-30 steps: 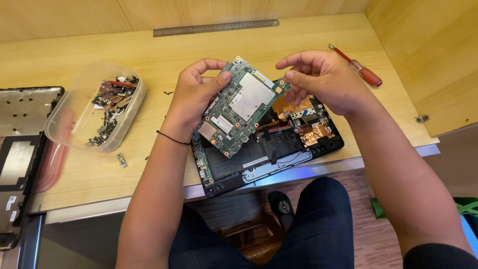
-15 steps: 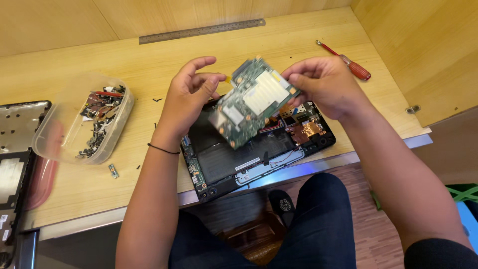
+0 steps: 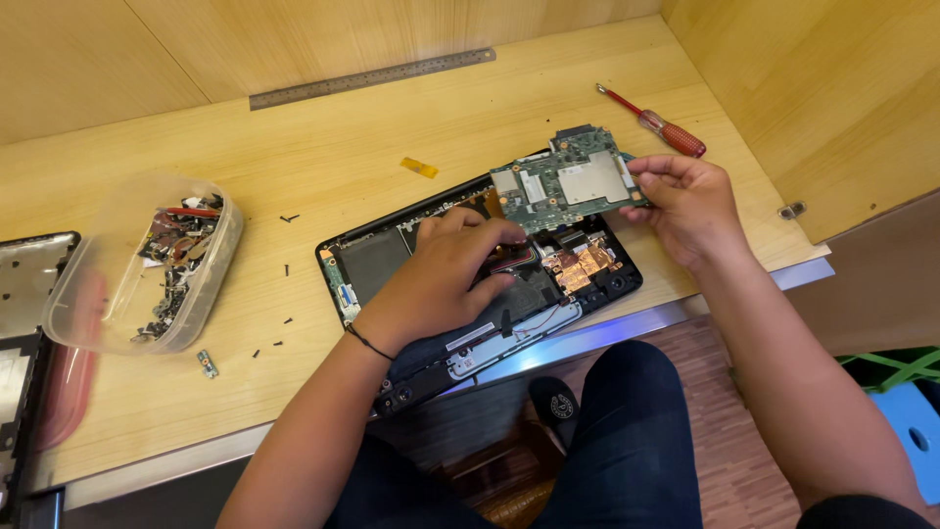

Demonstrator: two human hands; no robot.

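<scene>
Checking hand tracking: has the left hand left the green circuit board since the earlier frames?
Yes. The left hand has let go of the green circuit board and dropped onto the open laptop base, while the right hand holds the board above it.

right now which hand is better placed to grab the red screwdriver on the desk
Right, probably. The right hand is close to the red screwdriver, though it holds the green circuit board. The left hand rests farther off, inside the open laptop base.
</scene>
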